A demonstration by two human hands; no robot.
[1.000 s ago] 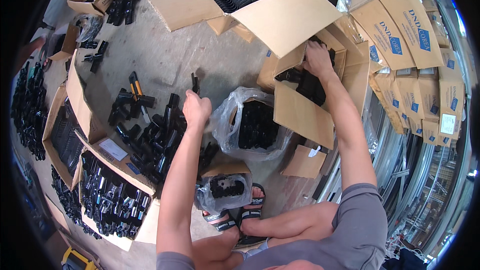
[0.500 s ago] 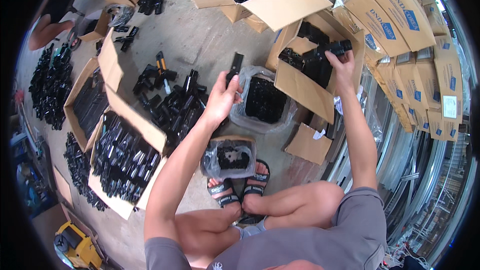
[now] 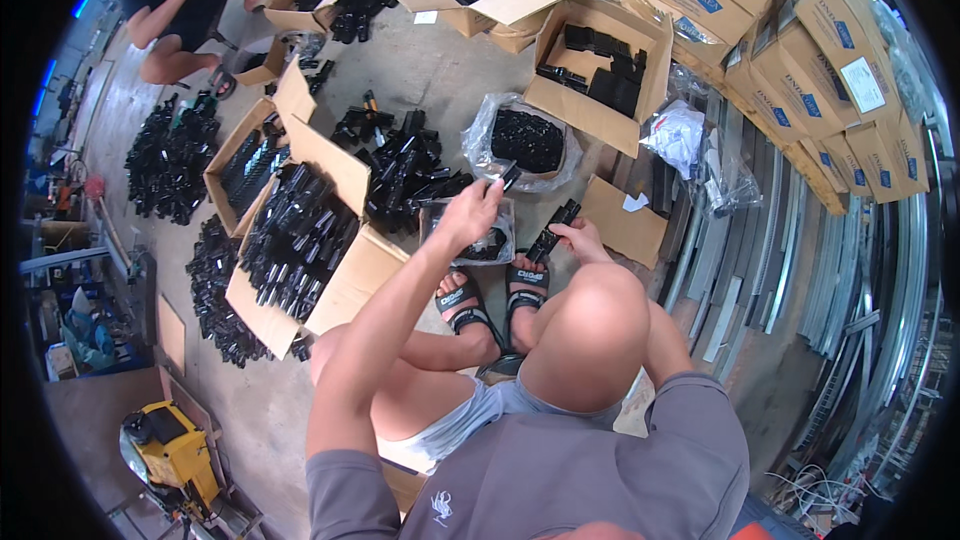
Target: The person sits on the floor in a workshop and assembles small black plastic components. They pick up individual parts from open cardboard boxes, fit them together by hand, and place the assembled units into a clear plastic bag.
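Note:
Pinched in my left hand [image 3: 474, 211] is a small black plastic part [image 3: 510, 176], raised above the lined box with black pieces [image 3: 466, 252] near my feet. My right hand [image 3: 580, 239] grips a longer black tubular part [image 3: 552, 231], held low over my right sandal [image 3: 528, 280] and beside my right knee. A gap separates the two parts. Just beyond my hands stands a plastic-lined box of small black pieces [image 3: 527, 141]. The exact kind of the parts is too small to tell.
Loose black parts [image 3: 405, 165] lie in a heap ahead left, beside a filled carton [image 3: 345, 175]. An open carton [image 3: 645, 65] with black parts stands ahead right. Stacked boxes [image 3: 790, 90] and metal profiles [image 3: 790, 240] line the right. Another person [image 3: 180, 0] sits far left.
My right hand has come out of the carton at the far right and back toward my knees, bringing a black tubular part. My left hand has shifted nearer, still holding its part. The view has shifted.

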